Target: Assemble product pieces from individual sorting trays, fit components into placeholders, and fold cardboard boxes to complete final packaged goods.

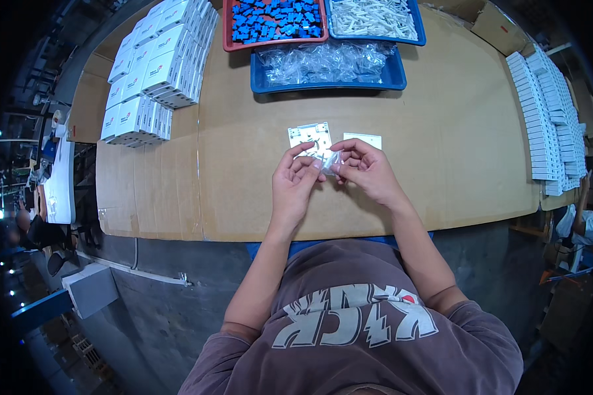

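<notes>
Between my hands is a small clear plastic bag [333, 164] with something white in it, too small to make out. My left hand [300, 172] pinches the bag's left side between thumb and fingers. On its right side, my right hand [367, 172] grips the bag with thumb and curled fingers. Just beyond the left hand lies a white plastic tray-like piece [308, 131], partly covered by my fingers. A flat white rectangular piece [364, 139] lies past my right hand, its near part hidden.
At the table's far side sit a red tray [228, 39] of blue parts, a blue tray [423, 33] of white parts and another blue tray [329, 85] of clear bags. Stacked white boxes [138, 79] stand left; more white box stacks [540, 118] stand right on the cardboard-covered table [257, 217].
</notes>
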A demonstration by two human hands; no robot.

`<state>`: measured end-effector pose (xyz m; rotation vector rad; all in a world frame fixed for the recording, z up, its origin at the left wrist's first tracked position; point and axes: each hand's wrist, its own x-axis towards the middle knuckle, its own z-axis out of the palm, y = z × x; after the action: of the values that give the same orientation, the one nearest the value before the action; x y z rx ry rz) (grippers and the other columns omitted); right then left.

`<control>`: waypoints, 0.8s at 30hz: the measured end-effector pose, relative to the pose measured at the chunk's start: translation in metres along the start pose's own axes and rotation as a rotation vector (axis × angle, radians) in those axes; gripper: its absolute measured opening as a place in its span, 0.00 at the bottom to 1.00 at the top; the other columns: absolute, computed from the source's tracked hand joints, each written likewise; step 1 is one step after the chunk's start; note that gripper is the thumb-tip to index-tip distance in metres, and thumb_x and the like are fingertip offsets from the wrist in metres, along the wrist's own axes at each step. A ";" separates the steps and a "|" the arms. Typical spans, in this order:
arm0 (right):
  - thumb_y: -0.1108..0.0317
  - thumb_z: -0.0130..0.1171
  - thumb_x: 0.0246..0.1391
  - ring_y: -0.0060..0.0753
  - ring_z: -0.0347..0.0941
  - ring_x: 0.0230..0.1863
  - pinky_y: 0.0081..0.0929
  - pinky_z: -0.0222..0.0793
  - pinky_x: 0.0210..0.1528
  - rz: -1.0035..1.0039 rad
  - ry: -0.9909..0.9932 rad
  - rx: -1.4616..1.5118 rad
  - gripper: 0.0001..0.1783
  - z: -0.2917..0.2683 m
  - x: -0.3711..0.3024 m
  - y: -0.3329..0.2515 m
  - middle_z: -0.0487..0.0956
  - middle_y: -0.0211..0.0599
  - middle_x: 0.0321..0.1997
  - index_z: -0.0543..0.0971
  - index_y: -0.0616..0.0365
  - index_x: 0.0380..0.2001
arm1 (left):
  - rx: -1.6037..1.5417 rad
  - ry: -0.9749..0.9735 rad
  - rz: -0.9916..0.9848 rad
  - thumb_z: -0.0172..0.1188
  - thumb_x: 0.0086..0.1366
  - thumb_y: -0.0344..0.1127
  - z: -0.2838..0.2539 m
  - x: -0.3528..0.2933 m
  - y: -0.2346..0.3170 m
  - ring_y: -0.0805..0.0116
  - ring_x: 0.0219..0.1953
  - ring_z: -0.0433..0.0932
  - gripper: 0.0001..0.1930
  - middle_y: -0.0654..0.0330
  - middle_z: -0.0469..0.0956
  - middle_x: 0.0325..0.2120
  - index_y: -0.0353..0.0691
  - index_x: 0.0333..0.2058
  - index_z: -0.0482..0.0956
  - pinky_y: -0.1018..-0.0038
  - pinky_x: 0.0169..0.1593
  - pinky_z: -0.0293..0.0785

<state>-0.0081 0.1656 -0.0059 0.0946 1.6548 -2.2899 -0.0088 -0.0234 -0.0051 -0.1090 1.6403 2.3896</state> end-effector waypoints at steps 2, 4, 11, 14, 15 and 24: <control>0.79 0.64 0.62 0.16 0.76 0.33 0.18 0.75 0.35 -0.026 -0.004 -0.018 0.20 -0.001 0.000 0.000 0.77 0.27 0.36 0.77 0.62 0.56 | -0.059 -0.004 -0.094 0.61 0.72 0.25 0.003 -0.001 0.003 0.78 0.36 0.79 0.15 0.61 0.80 0.37 0.32 0.56 0.75 0.81 0.42 0.76; 0.79 0.64 0.62 0.16 0.77 0.33 0.18 0.75 0.36 -0.029 -0.018 -0.029 0.20 0.000 -0.002 -0.003 0.76 0.27 0.36 0.77 0.62 0.57 | -0.044 -0.004 -0.119 0.61 0.72 0.25 -0.001 0.000 -0.003 0.78 0.36 0.79 0.15 0.61 0.80 0.36 0.32 0.56 0.75 0.81 0.42 0.76; 0.79 0.65 0.62 0.15 0.76 0.34 0.17 0.75 0.37 0.002 -0.028 0.016 0.22 0.001 -0.003 -0.003 0.76 0.26 0.35 0.77 0.61 0.59 | -0.004 0.008 -0.018 0.61 0.72 0.26 -0.002 0.003 -0.004 0.78 0.37 0.80 0.13 0.61 0.81 0.37 0.33 0.53 0.74 0.81 0.42 0.76; 0.78 0.66 0.62 0.15 0.76 0.34 0.16 0.75 0.38 -0.041 0.003 -0.008 0.22 -0.003 0.000 0.002 0.76 0.26 0.35 0.77 0.61 0.59 | -0.048 -0.006 -0.012 0.61 0.71 0.25 0.002 0.000 -0.002 0.78 0.37 0.79 0.14 0.61 0.80 0.39 0.34 0.54 0.73 0.81 0.42 0.76; 0.78 0.66 0.62 0.15 0.76 0.34 0.16 0.75 0.38 -0.041 0.003 -0.008 0.22 -0.004 -0.001 0.000 0.76 0.26 0.35 0.77 0.61 0.59 | -0.048 -0.005 -0.012 0.61 0.71 0.25 0.001 -0.001 -0.002 0.78 0.37 0.79 0.14 0.61 0.80 0.39 0.34 0.54 0.73 0.81 0.42 0.76; 0.84 0.59 0.61 0.15 0.76 0.34 0.18 0.75 0.38 -0.077 -0.074 -0.036 0.24 -0.002 -0.004 -0.004 0.76 0.28 0.37 0.74 0.62 0.61 | -0.110 -0.049 -0.119 0.60 0.69 0.21 0.004 -0.002 0.003 0.79 0.40 0.76 0.22 0.61 0.77 0.46 0.38 0.61 0.70 0.81 0.44 0.75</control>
<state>-0.0061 0.1692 -0.0021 -0.0626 1.6896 -2.2886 -0.0067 -0.0210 -0.0008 -0.1620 1.4391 2.3726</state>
